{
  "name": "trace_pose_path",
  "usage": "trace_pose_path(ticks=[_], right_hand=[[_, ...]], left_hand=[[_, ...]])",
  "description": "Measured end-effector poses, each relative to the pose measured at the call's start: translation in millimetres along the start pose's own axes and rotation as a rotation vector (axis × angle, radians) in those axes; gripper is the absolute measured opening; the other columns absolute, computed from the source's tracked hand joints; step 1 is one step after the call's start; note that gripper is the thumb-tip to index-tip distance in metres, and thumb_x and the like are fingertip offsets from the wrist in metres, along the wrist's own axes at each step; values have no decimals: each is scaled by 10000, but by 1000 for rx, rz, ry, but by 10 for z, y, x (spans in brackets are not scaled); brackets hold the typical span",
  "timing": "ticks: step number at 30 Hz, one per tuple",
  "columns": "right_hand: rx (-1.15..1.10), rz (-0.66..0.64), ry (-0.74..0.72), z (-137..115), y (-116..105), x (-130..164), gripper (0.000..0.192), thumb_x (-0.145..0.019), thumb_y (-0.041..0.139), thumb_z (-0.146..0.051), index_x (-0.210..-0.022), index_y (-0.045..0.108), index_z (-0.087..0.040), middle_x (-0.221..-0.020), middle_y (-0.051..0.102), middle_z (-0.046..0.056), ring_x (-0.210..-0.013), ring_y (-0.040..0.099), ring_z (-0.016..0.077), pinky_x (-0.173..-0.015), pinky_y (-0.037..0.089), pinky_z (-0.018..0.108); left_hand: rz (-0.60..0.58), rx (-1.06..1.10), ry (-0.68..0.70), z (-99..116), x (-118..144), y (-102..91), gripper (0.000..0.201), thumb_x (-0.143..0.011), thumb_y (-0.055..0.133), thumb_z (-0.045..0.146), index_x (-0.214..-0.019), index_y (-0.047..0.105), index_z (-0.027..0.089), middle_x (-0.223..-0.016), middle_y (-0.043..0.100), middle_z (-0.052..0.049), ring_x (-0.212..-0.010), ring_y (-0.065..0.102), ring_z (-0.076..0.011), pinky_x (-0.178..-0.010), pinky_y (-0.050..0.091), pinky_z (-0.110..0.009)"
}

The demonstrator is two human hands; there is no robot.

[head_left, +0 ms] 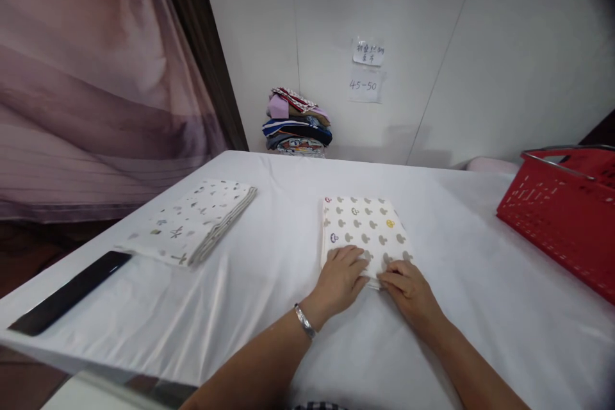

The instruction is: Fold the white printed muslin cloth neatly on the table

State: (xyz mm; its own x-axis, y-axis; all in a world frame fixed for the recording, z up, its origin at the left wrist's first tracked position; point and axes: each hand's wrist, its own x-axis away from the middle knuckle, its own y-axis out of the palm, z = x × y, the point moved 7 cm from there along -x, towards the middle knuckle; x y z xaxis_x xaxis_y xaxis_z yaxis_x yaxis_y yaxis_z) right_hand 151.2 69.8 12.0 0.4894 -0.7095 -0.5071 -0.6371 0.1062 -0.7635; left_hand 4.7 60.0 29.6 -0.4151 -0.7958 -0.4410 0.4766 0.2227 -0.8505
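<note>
A folded white cloth (360, 225) printed with grey mushroom-like shapes, a few of them coloured, lies on the white-covered table in front of me. My left hand (340, 278) rests on its near left part, palm down with the fingers stretched over the fabric. At the near right corner, my right hand (410, 291) has its fingers bent together on the cloth's edge, and the fingertips are partly hidden. To the left lies a second folded cloth (196, 221), white with small grey and green prints, untouched by either hand.
A long black flat object (72, 291) lies along the left edge of the table (269, 333). At the right stands a red plastic basket (562, 214) with a metal handle. Stacked folded fabrics (298, 125) sit against the back wall, and a pink curtain (96, 90) hangs at left.
</note>
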Motion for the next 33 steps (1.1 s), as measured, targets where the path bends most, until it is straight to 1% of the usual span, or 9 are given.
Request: trace_pose_path(ticks=[4,9,13,16,19,22,26,30,33], right_hand=[[-47,-32,77,37,0,17,224,-872,465,-187,-917,678,-237,-913,613,49,-852,567,196,-736,478,360],[-125,-155,219,3,-81,-184,265,-896,427,-291,-819,676,-240,-914,634,35,-869,590,187,-772,494,348],[-44,-140,199,-23,-52,-419,363,-918,380,-382,-1180,583,-234,-1294,522,71,-1193,469,223,-972,407,391],[133,-280,139,-21,228,-412,491,-923,339,-446,-1349,434,-221,-1451,357,81,-1337,298,265,-1063,278,476],[278,-343,119,-2,432,-312,529,-935,282,-464,-1386,384,-207,-1489,278,78,-1374,212,269,-1095,191,499],[329,-340,121,-10,485,-261,560,-933,264,-496,-1402,358,-204,-1503,236,74,-1385,177,263,-1104,173,483],[309,-378,162,-5,471,-266,576,-927,264,-520,-1410,341,-216,-1506,225,74,-1389,158,266,-1104,156,497],[118,-422,216,71,404,-352,498,-910,348,-488,-1332,462,-250,-1477,309,60,-1367,242,247,-1092,220,481],[10,-289,307,272,203,-566,417,-897,394,-438,-1197,594,-229,-1394,443,85,-1293,386,245,-1034,348,440]], left_hand=[[-73,-103,-24,-21,63,178,416,-893,464,331,-1295,437,227,-1394,427,-71,-1330,299,-256,-1076,245,-466],[-104,-142,5,-26,95,235,493,-880,482,370,-1345,382,240,-1432,381,-73,-1342,284,-272,-1093,209,-504],[-110,-118,13,-13,103,210,495,-861,517,339,-1331,404,233,-1417,404,-80,-1330,310,-276,-1089,217,-519],[-86,-51,3,-16,125,131,420,-850,537,318,-1253,490,211,-1378,457,-74,-1306,354,-265,-1083,255,-494],[-48,55,-45,-79,123,-7,222,-902,438,257,-1007,627,205,-1174,622,-48,-1159,516,-209,-1018,372,-417],[43,92,-126,-215,33,-167,318,-923,361,217,-784,646,197,-981,680,-48,-1020,589,-175,-937,442,-362],[121,-46,-162,-364,-183,-183,237,-864,493,285,-1042,627,203,-1307,525,-83,-1303,356,-261,-1053,316,-470],[-39,-135,-267,-542,-257,123,434,-867,473,399,-1240,514,182,-1429,379,-128,-1350,268,-305,-1059,246,-553],[-84,-152,-280,-589,-217,250,451,-893,408,414,-1278,482,190,-1448,352,-118,-1359,250,-300,-1063,220,-565]])
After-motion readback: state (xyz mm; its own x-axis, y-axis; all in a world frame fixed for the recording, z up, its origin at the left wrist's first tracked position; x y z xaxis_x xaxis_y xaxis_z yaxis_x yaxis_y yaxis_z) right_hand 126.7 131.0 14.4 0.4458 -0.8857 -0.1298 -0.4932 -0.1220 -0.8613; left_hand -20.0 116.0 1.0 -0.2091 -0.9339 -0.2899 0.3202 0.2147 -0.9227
